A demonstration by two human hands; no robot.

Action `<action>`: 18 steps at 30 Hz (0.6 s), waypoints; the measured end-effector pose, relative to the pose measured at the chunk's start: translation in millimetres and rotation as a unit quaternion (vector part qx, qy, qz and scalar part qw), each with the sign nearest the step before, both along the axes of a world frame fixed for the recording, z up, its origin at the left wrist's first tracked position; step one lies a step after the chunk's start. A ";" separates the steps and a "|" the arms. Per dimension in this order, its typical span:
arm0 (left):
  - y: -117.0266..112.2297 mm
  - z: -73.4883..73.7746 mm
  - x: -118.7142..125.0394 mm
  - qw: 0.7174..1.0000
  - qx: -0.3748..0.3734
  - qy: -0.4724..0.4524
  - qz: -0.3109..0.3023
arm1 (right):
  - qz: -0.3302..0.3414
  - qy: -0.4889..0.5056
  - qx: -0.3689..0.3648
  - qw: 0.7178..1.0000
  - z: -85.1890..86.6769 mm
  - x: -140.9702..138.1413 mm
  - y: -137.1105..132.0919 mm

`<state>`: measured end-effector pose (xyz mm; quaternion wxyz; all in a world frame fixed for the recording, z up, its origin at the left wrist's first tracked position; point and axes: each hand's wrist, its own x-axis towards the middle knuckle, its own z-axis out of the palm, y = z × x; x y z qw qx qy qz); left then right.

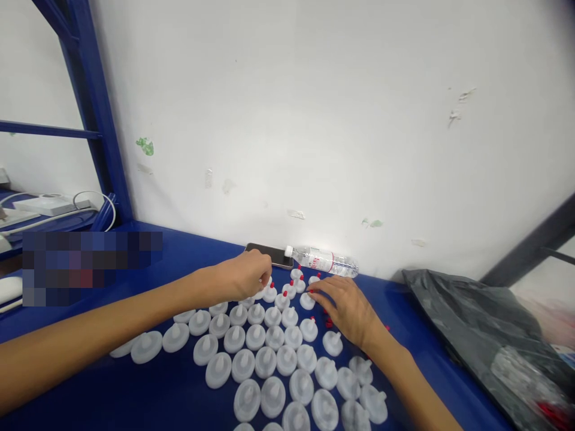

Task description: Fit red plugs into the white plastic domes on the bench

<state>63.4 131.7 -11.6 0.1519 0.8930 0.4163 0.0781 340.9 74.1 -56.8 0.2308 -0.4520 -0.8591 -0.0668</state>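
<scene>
Many white round nozzle caps (265, 362) lie spread over the blue tabletop, nozzles up. Several at the back carry small red tips (284, 294). My right hand (348, 305) reaches in from the right, thumb and forefinger pinched on a red tip (310, 291) atop a white cap (307, 301). Loose red tips (329, 322) lie beside and partly under this hand. My left hand (251, 275) is closed just above the back-left caps, near the phone. Its fingers curl away from view, so whatever they hold is hidden.
A black phone (275, 256) and a clear water bottle (326, 261) lie along the white wall. A dark grey plastic bag (453, 317) rests at the right. On the left stand a blue metal frame (96, 102) and a white device (51, 205) with cables.
</scene>
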 end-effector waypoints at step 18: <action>-10.3 4.3 11.0 0.998 0.033 0.035 -0.046 | -0.039 0.034 0.017 0.999 13.3 -8.7 -11.3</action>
